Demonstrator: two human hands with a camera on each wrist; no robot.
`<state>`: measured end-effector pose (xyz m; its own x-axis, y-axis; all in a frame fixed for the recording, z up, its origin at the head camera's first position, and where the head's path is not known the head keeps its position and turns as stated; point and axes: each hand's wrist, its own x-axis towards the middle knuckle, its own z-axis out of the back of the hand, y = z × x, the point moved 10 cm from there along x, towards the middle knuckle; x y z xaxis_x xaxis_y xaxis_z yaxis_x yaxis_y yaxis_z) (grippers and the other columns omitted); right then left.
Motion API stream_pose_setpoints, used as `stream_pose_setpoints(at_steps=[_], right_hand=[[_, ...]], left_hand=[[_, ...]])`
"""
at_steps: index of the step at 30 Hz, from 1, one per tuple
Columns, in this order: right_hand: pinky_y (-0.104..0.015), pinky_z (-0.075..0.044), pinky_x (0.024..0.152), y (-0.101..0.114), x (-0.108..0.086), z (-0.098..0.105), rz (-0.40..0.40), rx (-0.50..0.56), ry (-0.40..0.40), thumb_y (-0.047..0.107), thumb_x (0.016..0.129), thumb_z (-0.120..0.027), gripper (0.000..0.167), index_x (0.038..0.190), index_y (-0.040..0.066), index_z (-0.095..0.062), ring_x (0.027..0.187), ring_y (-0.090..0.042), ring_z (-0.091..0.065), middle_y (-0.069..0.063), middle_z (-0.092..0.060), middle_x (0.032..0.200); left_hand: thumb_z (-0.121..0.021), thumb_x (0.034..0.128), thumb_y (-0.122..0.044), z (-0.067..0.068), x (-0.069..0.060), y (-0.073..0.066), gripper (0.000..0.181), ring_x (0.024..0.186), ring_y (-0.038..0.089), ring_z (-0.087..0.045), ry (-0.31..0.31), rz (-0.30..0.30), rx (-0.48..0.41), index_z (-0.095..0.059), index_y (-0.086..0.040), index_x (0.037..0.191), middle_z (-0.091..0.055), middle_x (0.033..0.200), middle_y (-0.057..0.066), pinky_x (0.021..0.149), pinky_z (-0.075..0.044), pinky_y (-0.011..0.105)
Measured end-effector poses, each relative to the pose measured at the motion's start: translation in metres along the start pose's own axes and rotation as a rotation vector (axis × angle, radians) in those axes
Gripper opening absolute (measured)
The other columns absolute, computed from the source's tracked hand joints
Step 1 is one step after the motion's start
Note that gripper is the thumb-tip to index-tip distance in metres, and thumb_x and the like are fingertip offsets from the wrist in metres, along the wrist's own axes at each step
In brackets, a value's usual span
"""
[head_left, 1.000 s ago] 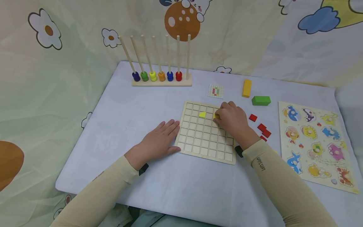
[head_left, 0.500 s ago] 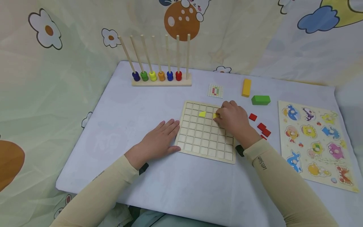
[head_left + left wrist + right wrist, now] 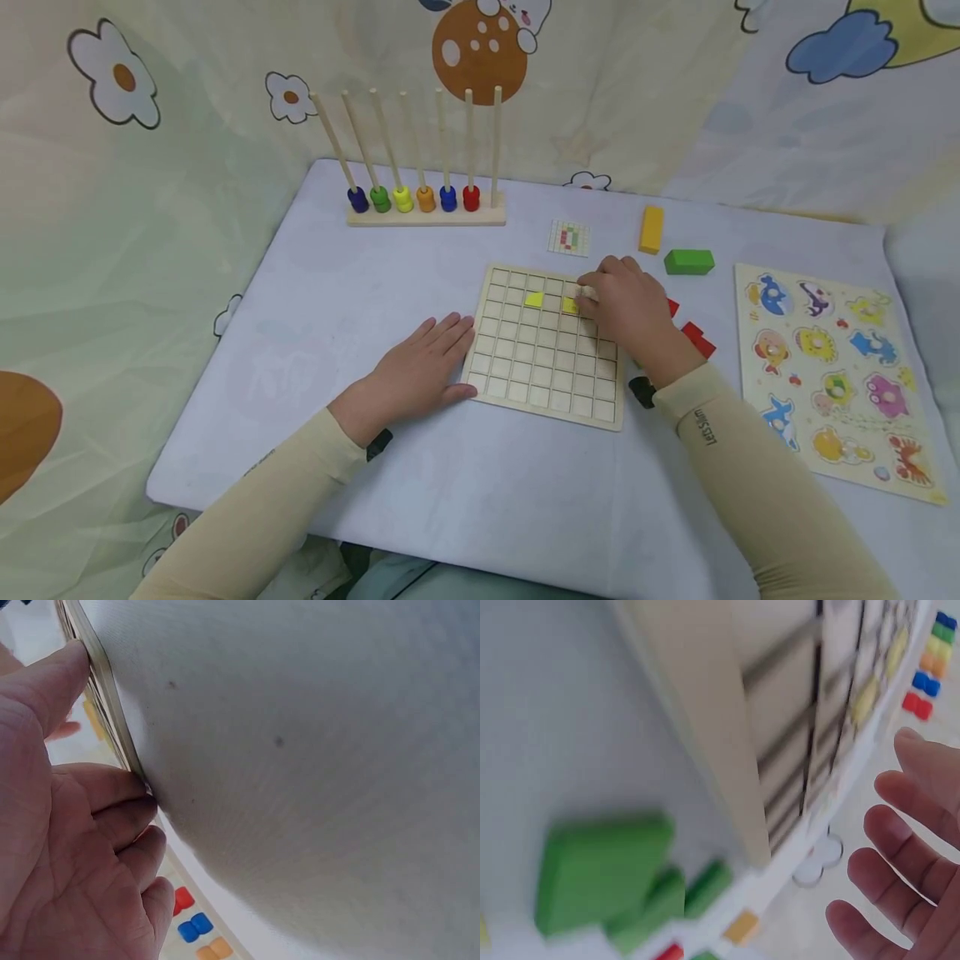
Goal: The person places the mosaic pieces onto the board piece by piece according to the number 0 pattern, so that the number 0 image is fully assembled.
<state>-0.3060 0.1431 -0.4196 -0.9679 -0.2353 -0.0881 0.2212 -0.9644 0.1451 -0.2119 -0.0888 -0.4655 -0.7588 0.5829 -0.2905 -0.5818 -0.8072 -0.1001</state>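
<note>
A wooden grid board (image 3: pixel 523 357) lies on the white table. Two yellow tiles sit in cells of one upper row: a left tile (image 3: pixel 533 300) with a slanted side, and a right tile (image 3: pixel 570 306) beside my right fingertips. My left hand (image 3: pixel 416 371) lies palm down at the board's left edge, fingers extended; the left wrist view shows its thumb and fingertips touching that edge. Over the board's upper right is my right hand (image 3: pixel 633 304). In the right wrist view, its fingers (image 3: pixel 889 825) are spread apart, holding nothing.
Red tiles (image 3: pixel 699 340) and blurred green tiles (image 3: pixel 604 870) lie right of the board. A small pattern card (image 3: pixel 568 238), an orange block (image 3: pixel 651 230) and a green block (image 3: pixel 689 262) are behind. A bead rack (image 3: pixel 427 218) stands back left, an animal puzzle (image 3: pixel 806 400) right.
My right hand has let go of the right yellow tile and shifted slightly right and away, leaving more of that tile visible. My left hand has stayed at the board's edge.
</note>
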Motion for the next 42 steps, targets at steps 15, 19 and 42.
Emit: stream_pose_setpoints(at_steps=[15,19,42], right_hand=[[-0.050,-0.054,0.073,-0.052,-0.013,0.040,-0.112,0.011,-0.081,0.032,0.099,-0.073,0.044,0.138,0.010,-0.067,0.110,-0.036,-0.053,-0.018,-0.060,0.124],[-0.053,-0.054,0.077,-0.059,-0.017,0.043,-0.118,0.000,-0.098,0.031,0.100,-0.073,0.045,0.139,0.010,-0.067,0.112,-0.038,-0.053,-0.018,-0.060,0.122],[-0.061,-0.051,0.086,-0.111,-0.036,0.035,-0.228,0.048,-0.052,0.030,0.098,-0.075,0.053,0.145,0.009,-0.062,0.116,-0.043,-0.046,-0.025,-0.057,0.125]], left_hand=[[-0.054,0.1041,-0.059,0.000,0.001,0.003,0.088,0.165,0.029,-0.012,-0.007,0.006,0.005,-0.023,-0.005,0.166,-0.018,0.177,0.009,0.136,-0.014,0.048],[-0.054,0.1037,-0.060,0.000,0.001,0.003,0.089,0.165,0.029,-0.012,-0.005,0.007,0.007,-0.023,-0.005,0.166,-0.018,0.177,0.010,0.135,-0.014,0.049],[-0.057,0.1023,-0.060,-0.002,0.001,0.002,0.090,0.165,0.028,-0.012,-0.004,0.021,-0.012,-0.024,-0.006,0.166,-0.018,0.176,0.009,0.136,-0.013,0.048]])
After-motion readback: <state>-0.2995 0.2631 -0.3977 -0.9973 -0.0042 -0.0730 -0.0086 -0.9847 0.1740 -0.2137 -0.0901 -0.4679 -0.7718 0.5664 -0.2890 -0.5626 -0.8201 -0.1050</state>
